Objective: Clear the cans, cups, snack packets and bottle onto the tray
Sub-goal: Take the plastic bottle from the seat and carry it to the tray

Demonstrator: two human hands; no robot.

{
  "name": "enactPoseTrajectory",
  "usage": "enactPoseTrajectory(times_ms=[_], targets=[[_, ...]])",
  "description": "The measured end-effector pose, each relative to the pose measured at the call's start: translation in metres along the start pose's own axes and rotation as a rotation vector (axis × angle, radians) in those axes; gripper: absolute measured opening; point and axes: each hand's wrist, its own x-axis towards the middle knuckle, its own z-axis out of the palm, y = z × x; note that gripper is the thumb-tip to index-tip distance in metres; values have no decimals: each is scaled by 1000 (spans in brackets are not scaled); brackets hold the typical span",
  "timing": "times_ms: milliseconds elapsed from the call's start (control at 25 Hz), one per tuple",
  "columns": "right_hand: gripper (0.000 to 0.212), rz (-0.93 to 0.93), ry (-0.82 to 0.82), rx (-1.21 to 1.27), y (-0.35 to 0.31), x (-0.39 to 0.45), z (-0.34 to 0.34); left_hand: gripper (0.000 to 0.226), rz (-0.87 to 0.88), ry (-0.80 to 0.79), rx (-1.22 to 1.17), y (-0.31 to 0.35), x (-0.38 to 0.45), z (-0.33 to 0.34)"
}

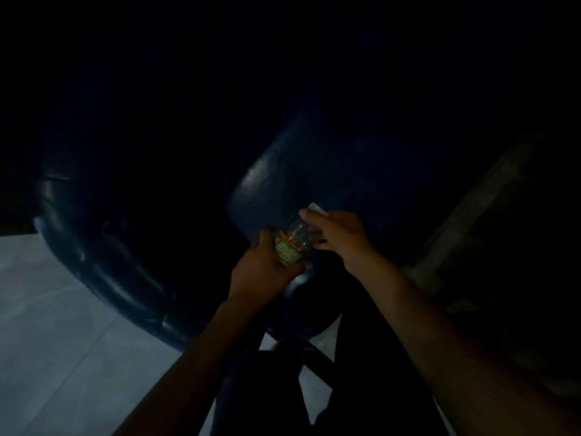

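Note:
The scene is very dark. A clear plastic bottle [290, 243] with a green and orange label sits between my two hands near the centre of the head view. My left hand [262, 270] grips its labelled body from below, thumb curled round it. My right hand [334, 236] holds the bottle's clear end from the right and also pinches a small pale packet or paper [317, 209] that sticks out above the fingers. No tray, cans or cups can be made out.
A dark blue padded seat [276, 184] lies just behind the hands. A curved dark blue padded edge [103, 272] sweeps down the left. Pale floor tiles [47, 325] show at lower left. A dim brownish surface [478, 215] rises at right.

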Motion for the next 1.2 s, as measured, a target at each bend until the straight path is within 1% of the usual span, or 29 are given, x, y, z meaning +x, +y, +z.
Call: enactPoseTrajectory(times_ms=[80,160,320,440,560,640,760,800,880,960,1000,1040,1160,1200], targets=[[30,-13,20,17,8,-27,-5,79,31,-9,77,6,-20,-2],[30,-36,52,31,12,-56,-11,76,82,-14,122,13,-42,-7],[34,-128,92,19,7,-115,-15,77,204,-1,78,17,-86,-29],[37,-205,111,-44,1,-156,-10,79,260,34,71,17,-113,-44],[49,-287,140,-121,-2,-191,-2,81,315,73,67,14,-139,-61],[59,-333,139,-202,1,-205,3,79,322,114,65,4,-151,-69],[94,-398,165,-301,11,-212,-1,73,249,107,-20,-27,-166,-65],[102,-418,187,-342,18,-213,-7,72,207,99,-59,-43,-172,-61],[107,-411,235,-431,37,-214,-24,68,117,88,-107,-77,-187,-53],[100,-359,298,-494,64,-216,-46,66,45,71,-124,-107,-197,-45],[93,-322,332,-509,80,-219,-56,66,16,56,-126,-120,-201,-42],[81,-285,364,-508,96,-222,-66,66,-6,36,-124,-129,-205,-40],[35,-209,485,-469,151,-243,-94,68,-17,-64,-73,-138,-212,-32],[28,-172,523,-470,171,-253,-102,67,-1,-93,-45,-136,-213,-29]])
